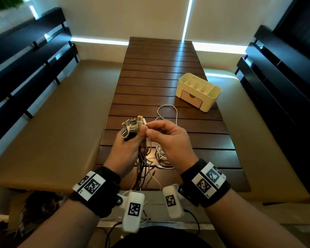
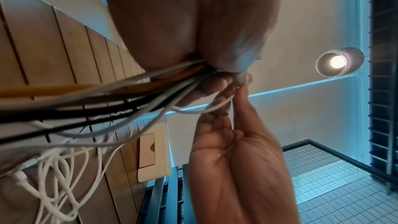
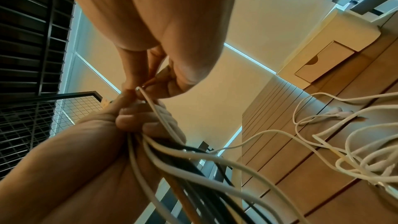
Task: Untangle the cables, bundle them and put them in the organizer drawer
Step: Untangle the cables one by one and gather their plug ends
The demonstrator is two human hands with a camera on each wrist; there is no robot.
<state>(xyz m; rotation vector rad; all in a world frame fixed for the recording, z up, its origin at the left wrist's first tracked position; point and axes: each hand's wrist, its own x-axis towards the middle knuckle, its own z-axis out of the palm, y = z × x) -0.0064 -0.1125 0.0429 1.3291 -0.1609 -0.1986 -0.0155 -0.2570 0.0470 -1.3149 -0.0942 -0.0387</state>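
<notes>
Left hand (image 1: 128,149) fingers gripping cable bundle (image 1: 131,127), frame centre; right hand (image 1: 170,140) fingers pinching white cable (image 1: 146,124); organizer (image 1: 198,91) sitting upper right on desk (image 1: 159,68).

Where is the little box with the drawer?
In the head view, the cream organizer sits on the right side of the wooden table, beyond the right hand, its drawer closed.

cable (image 1: 141,178) ends hidden below table edge (image 1: 168,189)

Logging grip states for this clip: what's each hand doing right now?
Left hand: grips the cable bundle.
Right hand: pinches a white cable beside the bundle.
</notes>
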